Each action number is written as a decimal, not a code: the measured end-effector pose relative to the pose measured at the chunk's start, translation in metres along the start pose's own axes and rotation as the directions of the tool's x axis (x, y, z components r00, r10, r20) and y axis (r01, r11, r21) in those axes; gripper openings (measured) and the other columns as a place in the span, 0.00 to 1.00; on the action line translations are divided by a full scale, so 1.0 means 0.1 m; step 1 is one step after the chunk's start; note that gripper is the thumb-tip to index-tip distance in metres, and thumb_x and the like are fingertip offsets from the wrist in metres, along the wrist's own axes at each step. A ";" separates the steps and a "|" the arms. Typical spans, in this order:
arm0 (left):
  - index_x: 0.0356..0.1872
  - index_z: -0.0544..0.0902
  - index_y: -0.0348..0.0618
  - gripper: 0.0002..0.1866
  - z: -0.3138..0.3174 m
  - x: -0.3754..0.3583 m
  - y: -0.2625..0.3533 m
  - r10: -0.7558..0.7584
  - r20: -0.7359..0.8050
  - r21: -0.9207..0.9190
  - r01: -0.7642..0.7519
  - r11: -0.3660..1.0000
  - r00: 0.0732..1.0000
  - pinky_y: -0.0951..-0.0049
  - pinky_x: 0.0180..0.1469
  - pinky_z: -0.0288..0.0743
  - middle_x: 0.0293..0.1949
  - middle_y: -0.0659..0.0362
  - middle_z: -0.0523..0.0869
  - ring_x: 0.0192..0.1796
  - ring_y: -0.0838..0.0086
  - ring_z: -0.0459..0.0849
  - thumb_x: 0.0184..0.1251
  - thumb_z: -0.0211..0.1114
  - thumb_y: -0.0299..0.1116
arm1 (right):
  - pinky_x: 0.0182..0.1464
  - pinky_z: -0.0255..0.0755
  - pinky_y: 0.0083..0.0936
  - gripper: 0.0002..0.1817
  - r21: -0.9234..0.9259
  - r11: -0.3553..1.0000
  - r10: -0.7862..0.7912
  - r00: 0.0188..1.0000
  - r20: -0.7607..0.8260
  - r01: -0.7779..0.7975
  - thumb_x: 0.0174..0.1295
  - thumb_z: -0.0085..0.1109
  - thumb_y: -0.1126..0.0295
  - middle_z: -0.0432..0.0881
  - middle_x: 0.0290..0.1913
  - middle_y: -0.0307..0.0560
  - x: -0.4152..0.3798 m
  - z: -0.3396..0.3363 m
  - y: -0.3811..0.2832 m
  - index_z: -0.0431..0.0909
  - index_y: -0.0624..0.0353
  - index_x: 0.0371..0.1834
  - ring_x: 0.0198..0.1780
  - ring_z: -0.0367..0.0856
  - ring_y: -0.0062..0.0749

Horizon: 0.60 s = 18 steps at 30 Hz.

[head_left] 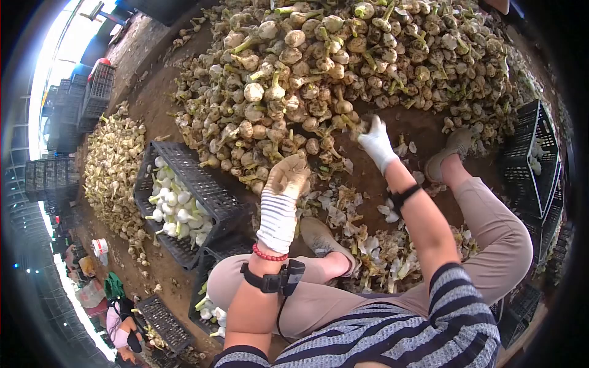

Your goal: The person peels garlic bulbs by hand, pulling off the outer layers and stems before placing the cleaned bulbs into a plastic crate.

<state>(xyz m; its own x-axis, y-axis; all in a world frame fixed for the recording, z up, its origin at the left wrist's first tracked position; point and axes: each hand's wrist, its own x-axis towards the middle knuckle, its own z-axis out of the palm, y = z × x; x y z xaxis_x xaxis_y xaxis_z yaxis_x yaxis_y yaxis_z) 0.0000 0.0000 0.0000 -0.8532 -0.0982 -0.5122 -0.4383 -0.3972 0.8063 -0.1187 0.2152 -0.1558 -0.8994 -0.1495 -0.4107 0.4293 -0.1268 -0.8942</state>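
Observation:
A large heap of soil-stained garlic bulbs point(294, 55) with stalks spreads over the ground in front of me. My left hand point(285, 176), in a striped white glove with tan, dirty fingers, is curled at the near edge of the heap. What lies inside those fingers, if anything, is hidden. My right hand point(375, 142), in a white glove, reaches to the heap's edge and is closed at a soiled garlic bulb point(354, 125) that is blurred. Loose garlic skins point(368, 242) litter the ground between my feet.
Left of me a black crate point(211, 184) lies tilted, holding cleaned white garlic point(178, 205). More black crates point(531, 159) stand at the right. Another garlic pile point(113, 165), stacked crates point(95, 92) and a person point(119, 322) are at the far left.

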 end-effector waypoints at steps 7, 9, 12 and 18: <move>0.76 0.53 0.47 0.40 0.40 -0.17 -0.22 0.240 0.159 0.101 -0.258 0.961 0.958 0.75 0.61 0.73 0.63 0.55 0.71 0.59 0.74 0.74 0.66 0.64 0.22 | 0.56 0.74 0.28 0.40 0.533 0.826 -0.102 0.880 0.465 -0.185 0.62 0.67 0.55 0.74 0.62 0.43 -1.42 0.57 -0.84 0.58 0.57 0.73 0.57 0.76 0.28; 0.73 0.58 0.42 0.39 0.41 -0.18 -0.07 0.399 0.162 0.122 -0.419 0.900 0.903 0.74 0.58 0.75 0.57 0.57 0.75 0.55 0.74 0.77 0.64 0.69 0.29 | 0.53 0.73 0.26 0.34 0.480 0.875 -0.204 0.848 0.490 -0.067 0.66 0.61 0.52 0.76 0.60 0.40 -1.52 0.57 -0.86 0.63 0.58 0.70 0.56 0.75 0.24; 0.70 0.62 0.42 0.39 0.42 -0.39 0.02 0.489 0.190 0.221 -0.522 0.823 0.851 0.74 0.58 0.75 0.57 0.58 0.76 0.55 0.74 0.77 0.60 0.73 0.26 | 0.52 0.73 0.24 0.34 0.217 0.968 -0.202 0.909 0.365 0.128 0.66 0.59 0.47 0.78 0.56 0.39 -1.64 0.46 -1.07 0.68 0.57 0.67 0.54 0.74 0.21; 0.59 0.73 0.41 0.38 0.45 -0.42 -0.09 0.819 0.356 0.522 -0.823 0.225 0.450 0.68 0.62 0.71 0.54 0.55 0.77 0.56 0.67 0.76 0.42 0.81 0.22 | 0.48 0.74 0.20 0.28 0.403 0.895 -0.333 0.889 0.313 0.193 0.68 0.58 0.48 0.81 0.50 0.35 -1.80 0.58 -1.16 0.74 0.58 0.61 0.47 0.77 0.16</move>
<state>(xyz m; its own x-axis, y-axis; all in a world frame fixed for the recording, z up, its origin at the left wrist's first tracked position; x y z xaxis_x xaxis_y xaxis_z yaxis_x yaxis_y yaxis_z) 0.0269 0.0482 0.0278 -0.8435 -0.0448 0.5352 0.4558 0.4674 0.7575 -0.0015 0.1995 0.0320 -0.9173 -0.3980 -0.0114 0.2431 -0.5371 -0.8077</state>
